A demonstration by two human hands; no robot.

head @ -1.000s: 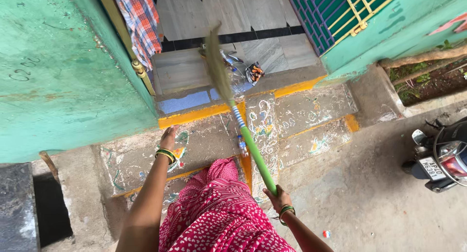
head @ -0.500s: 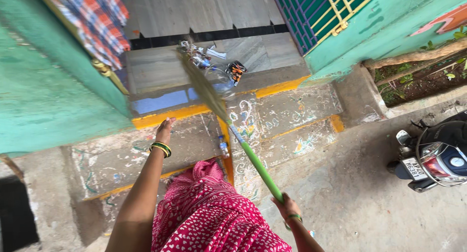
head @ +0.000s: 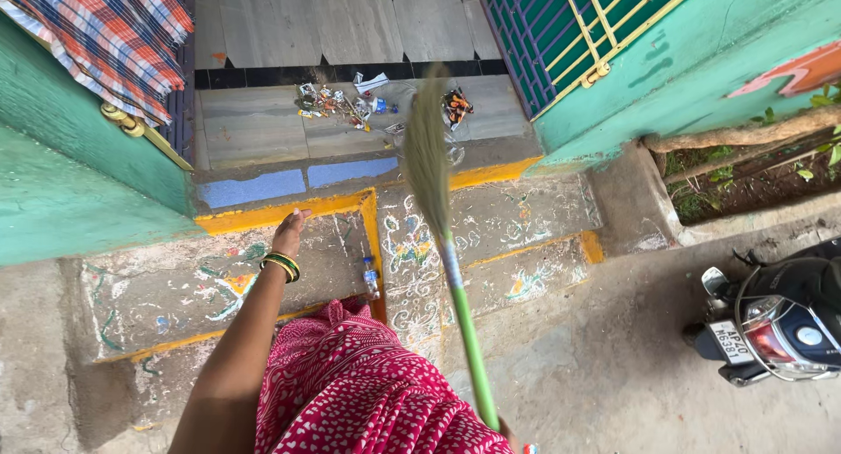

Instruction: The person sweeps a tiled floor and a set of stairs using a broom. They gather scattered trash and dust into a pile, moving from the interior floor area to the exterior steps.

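I am looking down at a broom (head: 442,244) whose long axis is running from the bottom of the view up and slightly leftward, bristle end pointing away from me toward the doorway. Its green handle is rising from the lower edge, passing a blue-and-white striped band, and ending in a tan grass brush that is hanging over the marble threshold (head: 254,125), close to a scatter of litter (head: 337,103) and a crumpled dark wrapper (head: 455,106).

The right hand (head: 508,435) is sitting at the foot of the handle, almost entirely cut off by the frame edge, so I cannot tell how its fingers are closed. The left hand (head: 288,233) is reaching forward with fingers straight and together, fingertips touching the yellow-painted edge of the upper step (head: 263,216); green and gold bangles (head: 282,266) are circling its wrist.

A small plastic bottle (head: 371,277) is lying on the chalk-patterned step just left of the handle. A red patterned garment (head: 350,393) is filling the bottom centre.
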